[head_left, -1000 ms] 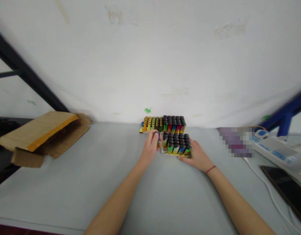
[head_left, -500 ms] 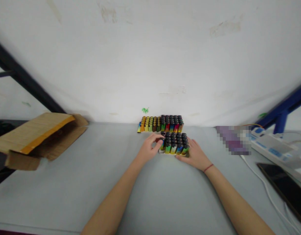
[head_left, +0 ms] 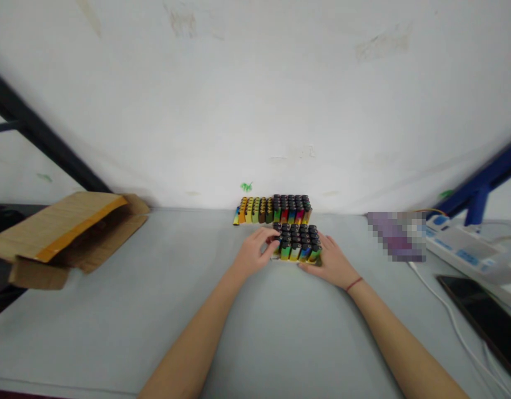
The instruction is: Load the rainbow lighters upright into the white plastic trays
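Note:
A near block of upright lighters point(head_left: 297, 242) with black caps and coloured bodies stands on the grey table point(head_left: 255, 321). My left hand point(head_left: 255, 252) is at its left edge, thumb and fingers pinched round the leftmost lighter point(head_left: 277, 247). My right hand point(head_left: 332, 261) cups the block's right side, with the thumb along its front edge. A red string circles that wrist. Just behind, a second block of lighters point(head_left: 275, 209) stands against the white wall, its left rows yellow and orange.
An open cardboard box point(head_left: 68, 230) lies on its side at the table's left edge. At the right are a white power strip point(head_left: 466, 249), white cables point(head_left: 458, 332), a dark phone point(head_left: 483, 313) and a blurred purple item point(head_left: 398, 235).
My left hand carried a single lighter down and right from beside the block to the block's left edge. The right hand stayed on the block. The view shifted slightly.

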Tool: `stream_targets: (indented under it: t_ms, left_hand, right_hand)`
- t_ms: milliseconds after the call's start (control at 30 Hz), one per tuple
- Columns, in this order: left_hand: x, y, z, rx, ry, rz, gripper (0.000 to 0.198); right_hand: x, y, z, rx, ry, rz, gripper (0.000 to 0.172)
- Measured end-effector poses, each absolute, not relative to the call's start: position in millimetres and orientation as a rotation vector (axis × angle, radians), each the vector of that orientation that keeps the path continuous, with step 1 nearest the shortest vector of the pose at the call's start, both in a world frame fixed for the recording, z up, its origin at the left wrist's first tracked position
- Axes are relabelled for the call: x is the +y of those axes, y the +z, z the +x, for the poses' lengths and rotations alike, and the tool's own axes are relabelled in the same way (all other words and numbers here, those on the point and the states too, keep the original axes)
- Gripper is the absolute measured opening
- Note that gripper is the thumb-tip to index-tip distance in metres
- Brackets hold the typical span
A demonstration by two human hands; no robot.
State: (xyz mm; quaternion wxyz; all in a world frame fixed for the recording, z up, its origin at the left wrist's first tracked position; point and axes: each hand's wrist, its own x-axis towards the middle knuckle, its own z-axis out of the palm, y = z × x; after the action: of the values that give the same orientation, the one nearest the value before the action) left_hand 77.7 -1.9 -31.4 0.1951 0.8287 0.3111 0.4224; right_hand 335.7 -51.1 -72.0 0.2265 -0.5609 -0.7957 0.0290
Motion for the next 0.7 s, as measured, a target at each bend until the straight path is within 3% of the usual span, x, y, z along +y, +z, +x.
stream_targets:
  t_ms: [200, 367, 533, 700]
  left_hand:
    - [1, -26, 75, 0.973, 1.203, 2.183, 0.021]
    - [25, -28, 43, 1.576, 1.292, 1.928, 0.031]
    - [41, -36, 16, 1.959, 0.889, 2.138, 0.044]
    - [33, -29, 21, 2.027, 0.667, 2.210, 0.032]
  right_hand:
    - [-52, -72, 336, -2.183, 0.085, -1.543, 0.082]
    - [-52, -71, 335, -2.176, 0.084, -1.560, 0.081]
    - [-52, -72, 334, -2.171, 0.074, -1.567, 0.081]
    - [-52, -70, 334, -2.178, 0.088, -1.571, 0.080]
